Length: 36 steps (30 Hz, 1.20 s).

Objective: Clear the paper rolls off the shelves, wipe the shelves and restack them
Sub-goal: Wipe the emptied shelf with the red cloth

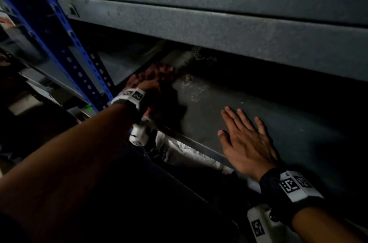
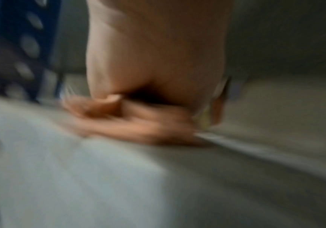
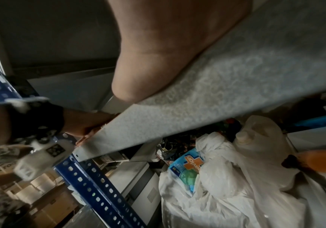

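The grey shelf [image 1: 249, 107] lay bare and dim, roofed closely by the grey panel of the shelf above [image 1: 199, 29]. The right hand [image 1: 247, 141] rested flat on the shelf near its front edge, fingers straight and spread, holding nothing. The left hand [image 1: 153, 79] reached toward the shelf's left back corner, just beside the blue perforated upright [image 1: 65, 43], pressing on something reddish and blurred; whether its fingers gripped it I could not tell. The left wrist view, badly blurred, showed only fingers [image 2: 119, 123] laid along the shelf's lip. Only the right wrist view looked below the shelf: a white plastic bag [image 3: 236, 192] with a blue soap packet [image 3: 187, 168] in it, and pale paper rolls [image 3: 39, 185] among cardboard boxes, well left of the upright
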Each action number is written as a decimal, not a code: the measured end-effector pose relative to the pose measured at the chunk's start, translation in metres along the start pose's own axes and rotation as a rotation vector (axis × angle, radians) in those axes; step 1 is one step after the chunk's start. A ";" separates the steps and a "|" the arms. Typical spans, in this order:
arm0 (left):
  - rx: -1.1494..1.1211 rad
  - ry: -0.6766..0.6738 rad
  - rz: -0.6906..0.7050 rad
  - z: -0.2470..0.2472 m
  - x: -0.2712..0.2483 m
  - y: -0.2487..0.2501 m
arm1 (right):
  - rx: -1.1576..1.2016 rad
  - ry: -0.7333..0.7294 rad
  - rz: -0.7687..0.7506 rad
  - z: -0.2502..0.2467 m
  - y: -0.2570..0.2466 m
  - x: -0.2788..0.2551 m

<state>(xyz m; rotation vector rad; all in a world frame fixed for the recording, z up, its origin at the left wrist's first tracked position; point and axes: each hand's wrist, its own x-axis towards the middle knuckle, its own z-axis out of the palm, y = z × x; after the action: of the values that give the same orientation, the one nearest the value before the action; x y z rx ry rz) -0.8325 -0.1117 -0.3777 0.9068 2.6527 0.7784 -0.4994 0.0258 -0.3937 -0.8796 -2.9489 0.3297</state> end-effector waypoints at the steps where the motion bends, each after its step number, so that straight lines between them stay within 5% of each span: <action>1: 0.041 -0.027 0.054 0.021 0.003 -0.005 | -0.004 -0.001 0.001 0.000 0.000 0.000; 4: 0.278 -0.130 0.349 0.072 -0.036 0.038 | -0.020 0.001 -0.001 0.002 0.000 0.002; 7: 0.296 -0.084 0.580 0.054 -0.079 0.070 | -0.016 0.002 0.000 0.003 0.000 0.002; 9: 0.259 0.020 0.479 0.033 -0.055 0.026 | -0.012 -0.002 -0.002 0.003 0.000 0.001; 11: 0.224 0.053 0.155 0.004 -0.028 -0.006 | -0.006 0.001 0.002 0.003 0.001 0.002; 13: 0.255 0.040 -0.155 0.003 -0.030 -0.001 | 0.000 -0.001 0.000 0.003 0.000 0.002; 14: 0.315 0.043 -0.184 0.014 -0.040 0.015 | 0.000 0.001 0.000 0.003 0.000 0.002; 18: 0.415 0.079 0.197 0.078 -0.105 0.084 | 0.011 -0.003 -0.001 0.002 -0.001 0.001; 21: 0.309 0.117 0.405 0.088 -0.130 0.073 | 0.021 0.003 -0.009 0.003 0.000 0.002; 24: 0.363 0.225 0.226 0.063 -0.087 0.037 | 0.020 0.023 -0.021 0.008 0.003 0.005; 27: 0.386 0.147 -0.071 0.062 -0.066 0.036 | 0.038 0.022 -0.026 0.009 0.003 0.006; 33: 0.355 0.190 0.171 0.124 -0.163 0.113 | 0.103 0.014 -0.111 -0.001 0.021 -0.021; 36: 0.253 0.240 0.160 0.143 -0.195 0.126 | 0.034 -0.064 -0.186 -0.006 0.042 -0.041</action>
<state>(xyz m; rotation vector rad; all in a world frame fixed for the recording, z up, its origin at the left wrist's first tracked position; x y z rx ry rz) -0.5637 -0.0906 -0.4184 1.1685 2.9673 0.6279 -0.4420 0.0387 -0.3961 -0.5961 -3.0425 0.4036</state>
